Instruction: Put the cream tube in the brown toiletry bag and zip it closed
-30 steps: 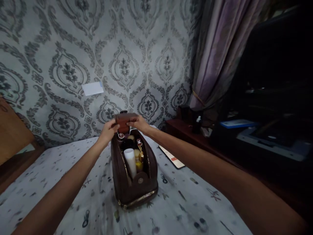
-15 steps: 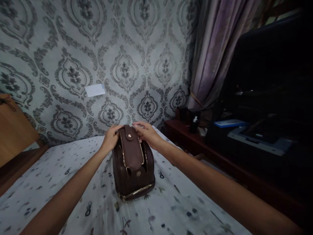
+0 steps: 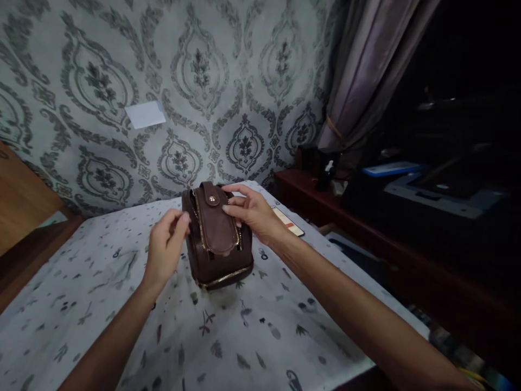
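A dark brown leather bag with gold zippers stands on a white patterned sheet. Its front flap hangs down from a strap with a round gold snap; zipper teeth run along the flap's edges. My right hand holds the bag's upper right side, thumb toward the flap and fingers bent along the edge. Just left of the bag is my left hand, its fingers curled in close to the thumb; no object shows in it. The inside of the bag is hidden.
A phone with a lit screen lies on the sheet behind my right wrist. Dark red furniture with small items runs along the right, below a purple curtain. Patterned wallpaper bears a white panel. A wooden board stands left.
My left hand has come off the bag's upper left side and moved left and toward me. My right hand stays at the bag's right side. The view has shifted, and the phone now shows.
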`<state>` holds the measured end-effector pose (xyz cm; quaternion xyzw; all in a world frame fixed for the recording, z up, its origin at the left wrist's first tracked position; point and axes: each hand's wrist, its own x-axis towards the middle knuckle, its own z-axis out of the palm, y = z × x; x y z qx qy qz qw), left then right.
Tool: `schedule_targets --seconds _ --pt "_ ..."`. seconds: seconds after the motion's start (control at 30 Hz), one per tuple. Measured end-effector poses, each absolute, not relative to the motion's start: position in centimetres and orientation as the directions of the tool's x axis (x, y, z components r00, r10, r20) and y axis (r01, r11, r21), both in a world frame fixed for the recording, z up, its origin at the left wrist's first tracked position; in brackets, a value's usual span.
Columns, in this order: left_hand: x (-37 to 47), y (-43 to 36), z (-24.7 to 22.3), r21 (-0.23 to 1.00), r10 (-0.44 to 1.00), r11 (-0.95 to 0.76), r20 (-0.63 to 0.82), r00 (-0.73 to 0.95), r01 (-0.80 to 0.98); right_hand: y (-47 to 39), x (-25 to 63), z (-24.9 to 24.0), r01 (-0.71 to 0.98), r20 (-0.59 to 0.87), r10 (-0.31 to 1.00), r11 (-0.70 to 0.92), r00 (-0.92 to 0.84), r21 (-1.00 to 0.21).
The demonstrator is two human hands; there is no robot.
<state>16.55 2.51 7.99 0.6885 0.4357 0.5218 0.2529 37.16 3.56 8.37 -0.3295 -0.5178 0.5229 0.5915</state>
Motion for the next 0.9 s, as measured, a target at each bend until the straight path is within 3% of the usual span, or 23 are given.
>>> schedule_targets --seconds 0.13,0.27,0.37,0.47,0.63,0.73,0.9 --pt "17.0 -1.2 7.6 0.915 0.948 -0.297 0.247 0.201 0.275 2.5 37.0 7.6 -0.276 0.291 0.954 0.261 -0.072 -0.925" --pt "17.6 -1.3 7.7 0.958 0.966 -0.150 0.090 0.243 0.243 1.1 37.3 6.7 -0.244 0.294 0.952 0.266 -0.087 -0.933" --pt "17.9 -1.1 7.8 0.986 0.973 -0.023 -0.017 0.232 0.167 -0.3 37.6 5.5 -0.169 0.343 0.939 0.338 0.003 -0.926" --pt "18.2 -1.3 7.7 0.997 0.973 0.032 -0.049 0.227 0.075 -1.9 37.8 4.1 0.037 0.394 0.910 0.393 0.127 -0.919" --pt "18.4 -1.6 7.0 0.998 0.975 0.056 -0.063 0.215 0.041 -3.4 37.6 2.9 0.271 0.212 0.966 0.246 -0.147 -0.931" --pt "18.5 -1.8 6.3 0.997 0.979 0.062 -0.069 0.192 0.041 -3.2 37.4 2.9 0.273 0.146 0.970 0.198 -0.196 -0.941" --pt "18.6 -2.1 5.0 0.994 0.982 0.031 -0.049 0.183 0.101 -2.0 37.5 2.4 0.198 0.181 0.958 0.225 -0.221 -0.954"
